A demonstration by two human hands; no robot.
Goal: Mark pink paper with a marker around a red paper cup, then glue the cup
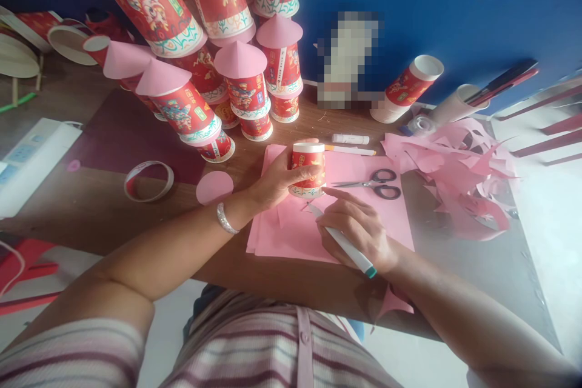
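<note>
One cup (310,160) stands vertical, pen (346,247) slanting up-left toward its base

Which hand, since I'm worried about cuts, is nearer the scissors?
Right. The right hand, with pen, sits beside the scissors; the left hand grips the cup farther off.

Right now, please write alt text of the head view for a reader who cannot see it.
The left hand holds a red paper cup on a pink paper sheet while the right hand puts a white pen at its rim. Scissors and pink scraps lie to the right; cups topped with pink cones stand behind.
</note>
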